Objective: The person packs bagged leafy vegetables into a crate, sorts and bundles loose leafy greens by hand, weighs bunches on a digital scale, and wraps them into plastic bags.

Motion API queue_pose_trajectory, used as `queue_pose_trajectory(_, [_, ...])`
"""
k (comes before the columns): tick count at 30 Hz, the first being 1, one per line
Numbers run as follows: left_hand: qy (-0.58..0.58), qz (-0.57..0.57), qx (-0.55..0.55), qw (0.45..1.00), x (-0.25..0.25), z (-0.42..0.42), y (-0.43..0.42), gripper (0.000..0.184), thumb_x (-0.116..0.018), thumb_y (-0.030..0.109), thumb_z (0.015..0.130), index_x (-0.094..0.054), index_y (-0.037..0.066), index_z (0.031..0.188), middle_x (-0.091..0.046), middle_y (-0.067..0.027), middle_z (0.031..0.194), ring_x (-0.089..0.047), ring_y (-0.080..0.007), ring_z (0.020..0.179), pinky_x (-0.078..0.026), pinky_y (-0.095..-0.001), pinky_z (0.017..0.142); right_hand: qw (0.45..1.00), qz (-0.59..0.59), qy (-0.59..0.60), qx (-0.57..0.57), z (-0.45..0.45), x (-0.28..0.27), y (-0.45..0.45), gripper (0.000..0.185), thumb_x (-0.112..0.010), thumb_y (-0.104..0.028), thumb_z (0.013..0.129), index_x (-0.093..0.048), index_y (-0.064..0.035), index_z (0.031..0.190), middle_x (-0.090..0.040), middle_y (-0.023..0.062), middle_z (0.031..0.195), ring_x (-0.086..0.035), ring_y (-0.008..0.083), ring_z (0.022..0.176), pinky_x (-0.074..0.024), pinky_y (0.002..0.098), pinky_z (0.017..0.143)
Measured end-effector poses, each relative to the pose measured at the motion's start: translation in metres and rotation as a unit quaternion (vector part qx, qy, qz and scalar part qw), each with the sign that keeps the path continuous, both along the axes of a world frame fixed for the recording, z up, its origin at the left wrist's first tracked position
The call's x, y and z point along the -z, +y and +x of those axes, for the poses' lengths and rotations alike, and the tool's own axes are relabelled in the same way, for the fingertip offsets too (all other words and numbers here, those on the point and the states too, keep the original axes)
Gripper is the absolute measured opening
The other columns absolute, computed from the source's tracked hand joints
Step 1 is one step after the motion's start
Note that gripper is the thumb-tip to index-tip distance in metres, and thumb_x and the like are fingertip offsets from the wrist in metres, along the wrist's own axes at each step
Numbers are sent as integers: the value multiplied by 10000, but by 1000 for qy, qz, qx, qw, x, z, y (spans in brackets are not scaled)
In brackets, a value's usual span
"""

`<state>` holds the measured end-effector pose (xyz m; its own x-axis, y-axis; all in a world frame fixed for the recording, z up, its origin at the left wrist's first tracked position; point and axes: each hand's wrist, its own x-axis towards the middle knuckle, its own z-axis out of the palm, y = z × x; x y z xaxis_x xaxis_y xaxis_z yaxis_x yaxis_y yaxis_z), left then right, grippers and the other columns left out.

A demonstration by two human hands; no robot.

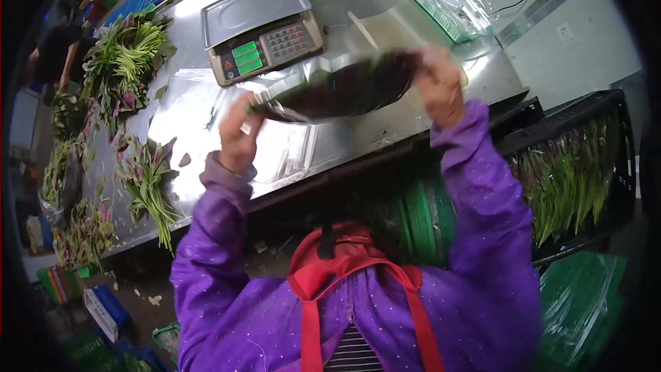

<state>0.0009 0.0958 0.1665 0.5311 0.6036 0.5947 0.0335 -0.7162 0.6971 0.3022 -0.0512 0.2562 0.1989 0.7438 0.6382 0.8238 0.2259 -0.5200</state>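
Note:
A clear plastic bag of dark leafy greens (344, 88) stretches between my two hands above the metal table, smeared by motion. My left hand (239, 132) is closed on the bag's left end, with finger and thumb at its edge. At the other end, my right hand (442, 89) is wrapped round the bag; its fingertips are blurred. Beneath the bag lies a spread of flat clear plastic bags (292, 155) on the table. Just beyond stands a digital scale (256, 14) with a bare metal pan and lit green displays.
Loose greens (131, 62) and another bunch (146, 179) lie at the left. A green basket (444, 10) sits at the back right. Beside my right arm, a black crate (623, 138) holds bagged greens. Another person's arm (69, 65) shows at far left.

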Motion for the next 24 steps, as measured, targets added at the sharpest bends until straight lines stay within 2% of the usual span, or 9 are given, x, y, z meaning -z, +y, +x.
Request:
queue_pose_trajectory(2, [-97, -121, 29, 987, -37, -11, 30, 354, -439, 280, 945, -595, 11, 1114, -605, -125, 1129, -584, -249, 1002, -441, -346, 883, 989, 90, 116, -1, -11, -44, 14, 215, -572, -164, 880, -634, -15, 738, -598, 75, 642, -524, 180, 566, -364, 298, 526])
queue_pose_trajectory(4, [-398, -464, 331, 719, -36, 14, 20, 464, -373, 400, 968, -535, 40, 1212, -546, -104, 1234, -533, -249, 1089, -417, -404, 939, 973, 39, 229, -10, -14, -68, 18, 290, -571, -191, 891, -611, -7, 671, -526, 14, 560, -426, 123, 488, -322, 292, 485])
queue_pose_trajectory(5, [-374, -506, 265, 730, -16, 29, -1, 482, -363, 421, 970, -491, 57, 1259, -524, -99, 1263, -509, -248, 1120, -402, -428, 959, 958, 14, 286, -12, -15, -74, 20, 330, -570, -204, 897, -599, -3, 637, -490, -17, 519, -377, 94, 448, -301, 290, 464])
queue_pose_trajectory(7, [-430, -634, 464, 444, 68, 60, -54, 494, -362, 419, 972, -435, 73, 1318, -504, -96, 1290, -485, -271, 1156, -387, -445, 982, 954, -31, 297, 25, 2, -35, 32, 343, -588, -214, 884, -597, -33, 593, -459, -60, 524, -354, 42, 480, -294, 265, 468])
queue_pose_trajectory(9, [-241, -558, 288, 740, 91, 69, -125, 480, -351, 376, 974, -420, 61, 1329, -493, -107, 1305, -469, -287, 1179, -368, -450, 1011, 931, -102, 347, 53, 10, 12, 27, 312, -593, -233, 881, -626, -41, 637, -505, -50, 566, -395, 50, 510, -315, 260, 489])
queue_pose_trajectory(10, [-373, -708, 412, 435, 126, 73, -143, 480, -347, 365, 973, -416, 55, 1332, -487, -117, 1312, -463, -291, 1188, -358, -448, 1025, 908, -151, 386, 62, 8, 31, 17, 302, -587, -242, 885, -643, -39, 668, -533, -43, 595, -422, 57, 530, -334, 256, 507])
queue_pose_trajectory(13, [-337, -831, 372, 242, 127, 67, -168, 461, -361, 336, 966, -424, 47, 1320, -494, -155, 1288, -492, -321, 1148, -385, -466, 1001, 834, -223, 495, 99, 7, 83, -24, 310, -545, -301, 913, -664, -29, 824, -605, -13, 727, -488, 73, 605, -379, 232, 574])
queue_pose_trajectory(18, [-325, -820, 357, 309, 129, 75, -169, 476, -331, 336, 972, -398, 45, 1343, -467, -158, 1327, -478, -332, 1170, -368, -469, 1019, 749, -278, 596, 81, -15, 98, -117, 447, -435, -456, 951, -575, -58, 1098, -602, -12, 816, -525, 74, 646, -419, 216, 604])
queue_pose_trajectory(24, [-295, -808, 396, 322, 112, 92, -160, 501, -337, 373, 970, -388, 50, 1349, -460, -139, 1337, -468, -319, 1181, -360, -452, 1030, 701, -218, 679, -30, -52, 112, -193, 510, -473, -380, 949, -396, 6, 1273, -576, 55, 1008, -565, 126, 868, -456, 259, 780])
